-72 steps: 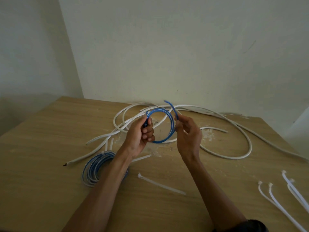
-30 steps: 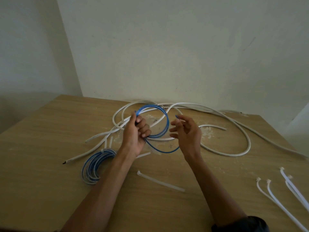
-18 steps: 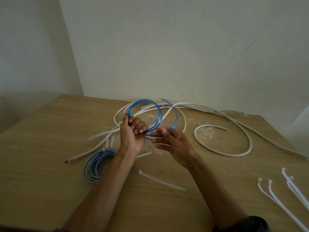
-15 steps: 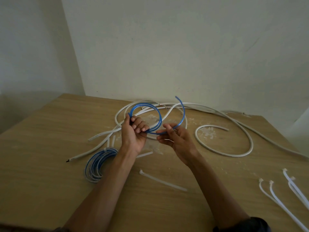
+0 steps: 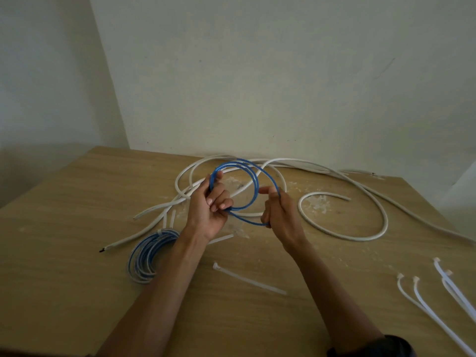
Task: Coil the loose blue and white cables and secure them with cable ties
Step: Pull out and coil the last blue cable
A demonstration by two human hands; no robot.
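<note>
The tabletop (image 5: 64, 228) is light wood and stands against a pale wall.

White cables (image 5: 356, 239) lie loose across its far half. One forms an open loop on the right. The others run tangled along the wall edge, and one end reaches toward the near left.

Both forearms enter from the near edge and meet above the middle of the tabletop.

The left hand (image 5: 208, 210) has its fingers curled round the left side of the blue cable (image 5: 256, 182). It holds several turns together in a roughly upright ring, clear of the tabletop.

The right hand (image 5: 280, 217) pinches the outermost turn at the ring's right side, between thumb and fingers. That turn hangs lower than the rest and passes in front of the palm.

A finished blue coil (image 5: 144, 256) lies flat just left of the left forearm. A white band crosses its far edge.

One cable tie (image 5: 249, 279) lies straight between the forearms, near the person. More ties (image 5: 415, 279) lie at the near right edge, well apart from the hands.
</note>
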